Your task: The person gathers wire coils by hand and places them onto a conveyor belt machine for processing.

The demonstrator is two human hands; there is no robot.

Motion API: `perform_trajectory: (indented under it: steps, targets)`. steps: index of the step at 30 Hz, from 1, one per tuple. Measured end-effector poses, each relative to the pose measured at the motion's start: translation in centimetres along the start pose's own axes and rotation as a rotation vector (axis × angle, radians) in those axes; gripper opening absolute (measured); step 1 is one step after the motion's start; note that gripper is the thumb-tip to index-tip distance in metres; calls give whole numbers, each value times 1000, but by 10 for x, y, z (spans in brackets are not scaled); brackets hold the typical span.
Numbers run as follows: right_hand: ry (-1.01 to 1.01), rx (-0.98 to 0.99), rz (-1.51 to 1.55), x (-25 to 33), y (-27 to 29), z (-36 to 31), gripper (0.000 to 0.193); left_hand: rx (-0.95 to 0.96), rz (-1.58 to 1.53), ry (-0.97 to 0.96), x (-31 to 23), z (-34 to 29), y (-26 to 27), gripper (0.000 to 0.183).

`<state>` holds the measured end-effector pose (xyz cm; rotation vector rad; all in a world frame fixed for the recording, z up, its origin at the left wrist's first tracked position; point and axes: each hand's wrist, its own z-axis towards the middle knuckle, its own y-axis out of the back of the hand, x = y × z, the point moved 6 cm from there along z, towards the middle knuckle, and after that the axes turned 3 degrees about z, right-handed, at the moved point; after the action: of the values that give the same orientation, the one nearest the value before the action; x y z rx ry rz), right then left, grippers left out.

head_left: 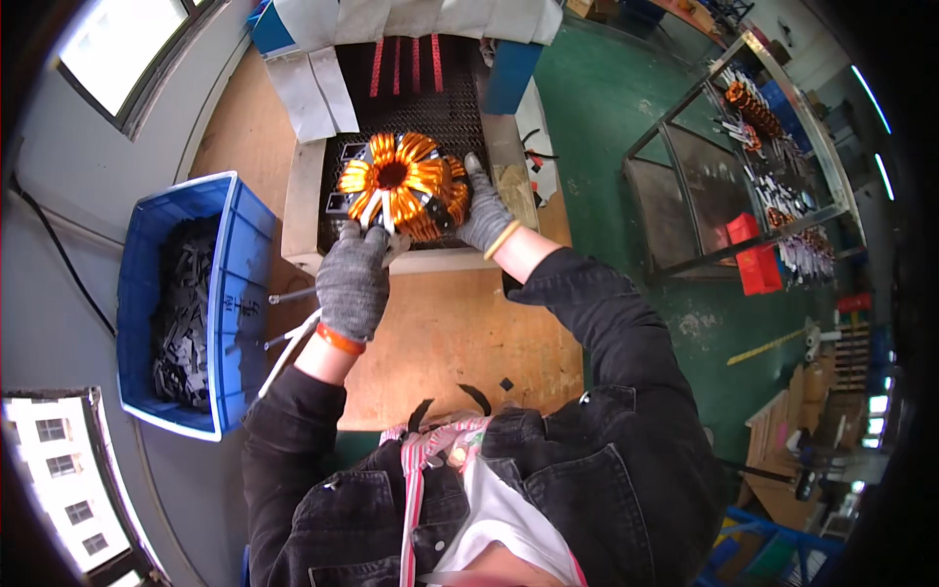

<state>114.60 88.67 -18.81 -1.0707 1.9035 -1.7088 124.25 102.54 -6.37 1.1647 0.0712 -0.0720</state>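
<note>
A toroidal coil (426, 177) wound with shiny copper wire rests at the mouth of a machine, on its dark mesh belt (427, 117). Black blocks show at its left side. White sleeved leads (376, 209) come from its near side. My left hand (354, 281), in a grey knit glove, is closed around these leads, its fingertips partly hidden. Long white leads also trail below that wrist. Against the coil's right side lies my gloved right hand (485, 210), its fingers along the windings, gripping it from that side.
A blue bin (256, 235) of black strips stands at left. White flaps (416, 22) hang over the machine opening between blue side panels. Several black scraps lie on the wooden tabletop (460, 333). Across the green floor, a metal rack (675, 181) holds coils and red bins (758, 266).
</note>
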Motion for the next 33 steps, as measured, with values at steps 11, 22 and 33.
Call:
perform_trajectory:
  steps: [11,22,33]
  targets:
    - [58,-185,-170,71,45,153,63,1,-35,134,42,96,-73,27]
    - [252,-506,-1024,141,90,202,85,3,-69,205,45,129,-121,28]
    - [421,-601,-2295,168,31,192,29,150,-367,645,53,146,-157,40]
